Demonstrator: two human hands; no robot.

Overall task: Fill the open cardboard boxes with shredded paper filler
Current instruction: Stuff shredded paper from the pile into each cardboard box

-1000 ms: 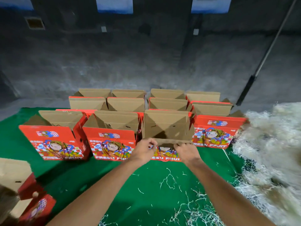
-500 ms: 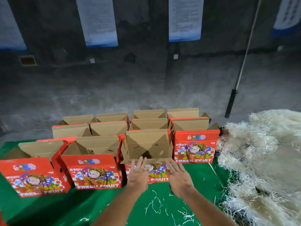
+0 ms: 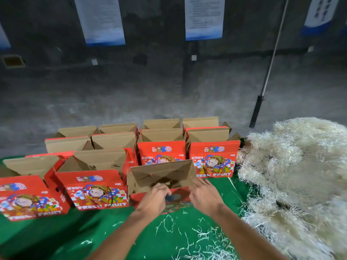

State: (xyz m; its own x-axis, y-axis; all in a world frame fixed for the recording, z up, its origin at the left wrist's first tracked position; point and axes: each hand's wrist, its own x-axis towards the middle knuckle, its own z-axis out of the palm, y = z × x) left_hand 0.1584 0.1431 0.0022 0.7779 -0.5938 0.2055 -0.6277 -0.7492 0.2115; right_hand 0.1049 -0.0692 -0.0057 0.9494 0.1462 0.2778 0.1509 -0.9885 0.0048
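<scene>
At lower centre of the frame both hands meet on one open cardboard box [image 3: 161, 175], which is tilted toward the camera so its brown inside and folded bottom flaps show. The left hand [image 3: 155, 198] has its fingers curled over the box's near rim, gripping it; the right hand [image 3: 203, 193] lies against the box's right near corner with fingers stretched out, and whether the thumb grips the wall cannot be told through the blur. The box stands on the green-covered bench [image 3: 75, 231]. To its left stand two more red boxes printed FRESH FRUIT, the nearer one [image 3: 93, 186] just beside it and another [image 3: 28, 196] at the left edge of the frame; behind them sit further rows of open boxes [image 3: 161, 143], flaps up, with no filler visible in them. The shredded paper filler [image 3: 296, 175] lies in a big pale heap at the right of the frame, near the rightmost box [image 3: 214, 158], with loose strands [image 3: 202, 235] scattered on the cloth below the hands. In the upper part of the frame, paper notices [image 3: 203, 15] hang on a dark wall.
</scene>
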